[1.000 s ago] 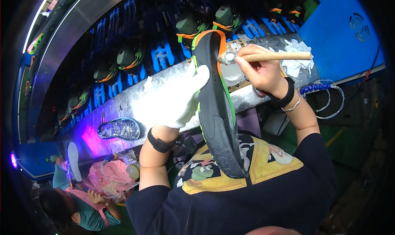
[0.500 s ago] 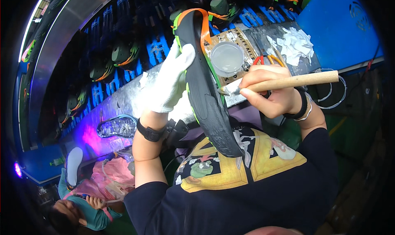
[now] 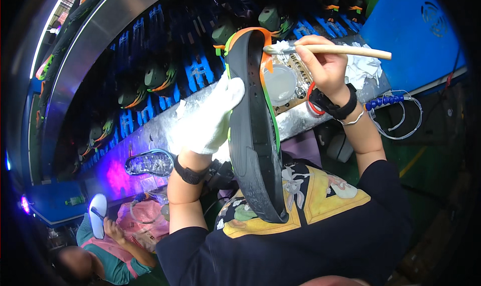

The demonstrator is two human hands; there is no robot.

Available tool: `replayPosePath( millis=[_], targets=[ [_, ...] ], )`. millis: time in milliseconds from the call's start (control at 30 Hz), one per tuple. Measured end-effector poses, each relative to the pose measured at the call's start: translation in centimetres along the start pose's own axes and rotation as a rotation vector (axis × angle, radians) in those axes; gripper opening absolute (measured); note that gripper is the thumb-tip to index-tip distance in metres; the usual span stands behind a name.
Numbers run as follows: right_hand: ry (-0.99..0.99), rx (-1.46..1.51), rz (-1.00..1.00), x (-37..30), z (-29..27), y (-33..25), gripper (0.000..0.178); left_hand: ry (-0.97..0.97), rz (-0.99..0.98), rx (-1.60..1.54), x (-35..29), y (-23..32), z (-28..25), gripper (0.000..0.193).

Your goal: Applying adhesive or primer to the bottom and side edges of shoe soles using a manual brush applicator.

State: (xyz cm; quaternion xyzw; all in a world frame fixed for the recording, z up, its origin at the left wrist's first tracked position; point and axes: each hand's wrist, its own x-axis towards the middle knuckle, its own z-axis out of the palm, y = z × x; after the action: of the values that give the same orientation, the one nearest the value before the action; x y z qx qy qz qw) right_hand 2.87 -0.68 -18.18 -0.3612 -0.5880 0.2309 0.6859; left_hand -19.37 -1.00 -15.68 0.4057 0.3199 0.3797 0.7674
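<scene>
A black shoe sole [image 3: 250,140] with a green edge and an orange end stands almost upright before me, its hollow inner side partly facing right. My left hand [image 3: 213,118], in a white glove, is closed around its left side near the middle. In my bare right hand [image 3: 325,68] is a brush [image 3: 355,50] with a pale wooden handle. Its bristles are at the orange rim near the top of the sole; whether they touch cannot be made out. Beneath the brush, a round tub [image 3: 279,85] of cloudy liquid sits on printed cardboard.
Crumpled white paper [image 3: 363,68] lies right of the tub. Another sole [image 3: 149,163] rests on the bench at left. Behind, shoes [image 3: 160,75] sit on blue racks [image 3: 200,73]. A co-worker [image 3: 110,251] at lower left holds a white sole [image 3: 97,213].
My right hand has moved the brush up from the sole's middle to its orange end. The sole has shifted down and turned, showing more of its inside. The co-worker's arm has moved.
</scene>
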Motion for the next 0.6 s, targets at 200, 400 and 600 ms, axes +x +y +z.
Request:
replayPosePath(
  millis=[200, 400, 600],
  targets=[
    [-0.076, 0.031, 0.097, -0.9, 0.2, -1.3, 0.004, -0.055, -0.007, -0.022, 0.2, 1.0, 0.3, 0.046],
    [0.156, 0.261, 0.102, -1.1, -2.6, -4.2, 0.012, 0.022, 0.199, 0.04, -0.3, 6.2, 0.9, 0.041],
    [0.322, 0.144, 0.16, -5.2, -5.4, -5.1, 0.012, -0.079, 1.093, 0.337, 2.4, 16.7, 1.2, 0.029]
  ],
)
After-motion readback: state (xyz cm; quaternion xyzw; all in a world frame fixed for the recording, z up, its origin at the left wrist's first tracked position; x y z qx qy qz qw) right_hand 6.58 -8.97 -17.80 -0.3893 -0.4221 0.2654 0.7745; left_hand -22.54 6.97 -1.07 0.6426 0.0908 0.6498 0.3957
